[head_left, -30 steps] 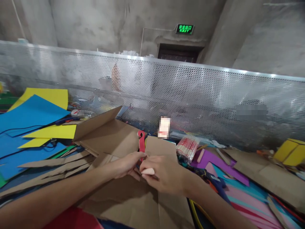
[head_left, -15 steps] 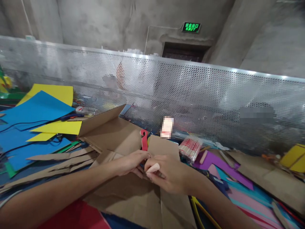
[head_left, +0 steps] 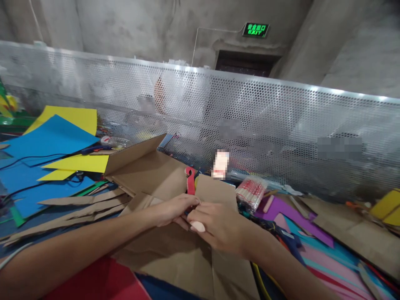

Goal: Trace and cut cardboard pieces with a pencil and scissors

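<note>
A large folded piece of brown cardboard lies in front of me, with creases and raised flaps. Over its middle, my left hand has thumb and fingers closed on the cardboard; the exact spot they pinch is hidden. Close against it, my right hand is curled around a pale wooden stick, whose rounded end pokes out between the fingers. The stick's other end is out of sight. Just beyond the hands, a red tape dispenser stands by an upright cardboard flap.
A perforated metal screen runs behind the table. Blue paper, yellow paper and cardboard strips lie left. A packet of wooden sticks, purple paper and more cardboard lie right. Red paper is nearest me.
The visible end of the wooden stick has tipped lower and shows shorter in my right hand. Both hands stay together at the cardboard, and the view has shifted slightly.
</note>
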A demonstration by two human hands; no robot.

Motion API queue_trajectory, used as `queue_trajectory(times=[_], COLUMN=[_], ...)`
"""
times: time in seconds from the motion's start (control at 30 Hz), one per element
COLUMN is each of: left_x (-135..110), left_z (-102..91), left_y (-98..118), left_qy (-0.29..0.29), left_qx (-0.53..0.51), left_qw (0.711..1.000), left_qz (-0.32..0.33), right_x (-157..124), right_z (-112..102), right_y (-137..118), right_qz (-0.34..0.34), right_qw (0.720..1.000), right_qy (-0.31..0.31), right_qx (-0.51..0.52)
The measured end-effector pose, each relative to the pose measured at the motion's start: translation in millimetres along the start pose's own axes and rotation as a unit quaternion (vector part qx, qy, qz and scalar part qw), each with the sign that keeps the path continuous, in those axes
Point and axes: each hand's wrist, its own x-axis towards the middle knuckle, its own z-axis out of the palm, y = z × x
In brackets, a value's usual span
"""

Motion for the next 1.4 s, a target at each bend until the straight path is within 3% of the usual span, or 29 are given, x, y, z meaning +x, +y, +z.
queue_trajectory(times=[0.2, 0.73, 0.9, 1.07, 1.2, 1.4], left_x=[-1, -3, -5, -8, -11, -13], left_z=[0.5, 0.7, 1.6, 1.5, 3.2, 5.6], left_y=[1, 0, 2, 5, 7, 10], left_qy=[0.006, 0.007, 0.007, -0.012, -0.019, -0.011], left_qx=[0.009, 0.015, 0.015, 0.051, 0.067, 0.070], left_qw=[1.000, 1.000, 1.000, 0.999, 0.997, 0.997], left_qz=[0.000, 0.006, 0.005, 0.006, 0.027, -0.004], right_x=[-6, -12, -16, -29, -39, -37], right_z=[-3, -4, -12, -30, -30, -16], right_y=[0, 8, 13, 29, 51, 63], right_qz=[0.006, -0.001, -0.026, -0.002, 0.013, 0.062], right_qw=[0.999, 0.997, 0.990, 0.980, 0.976, 0.985], right_qy=[0.028, 0.014, 0.022, 0.088, 0.120, 0.056], right_qx=[0.028, 0.073, 0.137, 0.180, 0.181, 0.150])
